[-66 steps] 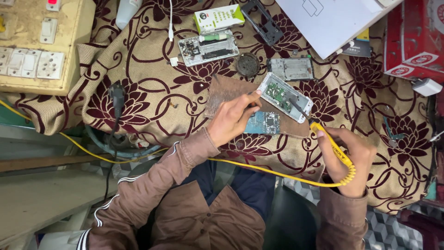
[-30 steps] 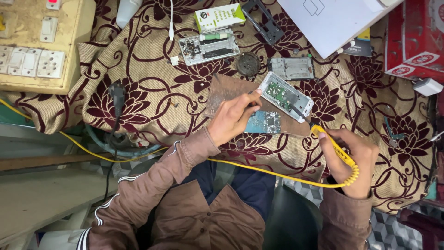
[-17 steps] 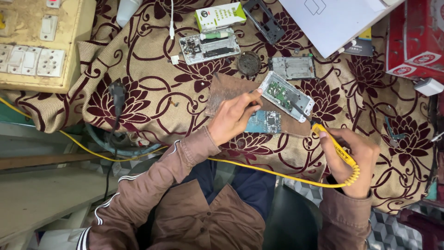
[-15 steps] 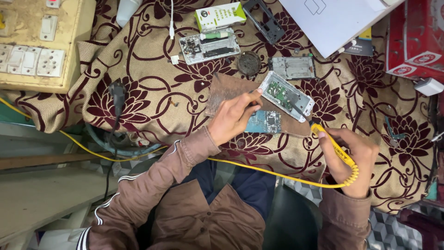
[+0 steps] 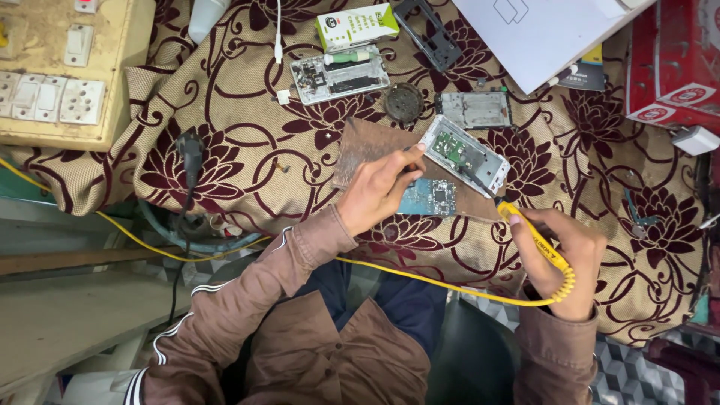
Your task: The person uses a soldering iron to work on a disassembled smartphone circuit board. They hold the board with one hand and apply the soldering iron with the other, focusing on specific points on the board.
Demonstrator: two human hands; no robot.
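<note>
Almost nothing has shifted since the earlier frames: both hands keep their places, and only the iron's tip has wavered slightly over the opened phone.

That opened phone [image 5: 465,154], a white frame with a green circuit board showing inside, lies tilted on a brown work pad [image 5: 367,146] on the cloth-covered bench [image 5: 225,105]. Just below it lies a small blue circuit board [image 5: 429,196]. The left hand [image 5: 379,191] rests on the pad, its fingers [image 5: 409,159] pinched on a thin dark tool or wire whose end touches the phone's left edge. The right hand [image 5: 559,259] is clenched around a yellow soldering iron [image 5: 534,238], the dark tip reaching up to the phone's lower right side; its yellow cord [image 5: 420,276] trails back across the person's lap.

Further out lie another stripped phone [image 5: 339,73], a round dark piece [image 5: 403,101], a grey phone frame [image 5: 474,110], a green-and-white box [image 5: 356,26], a white board [image 5: 544,34], a red box [image 5: 679,60], and a panel of switches [image 5: 60,71] at far left.

To do this joint well, I judge the right wrist should stay braced on the bench edge, the tip kept on one pad only briefly, and the left hand should pin the phone so it cannot slide.
</note>
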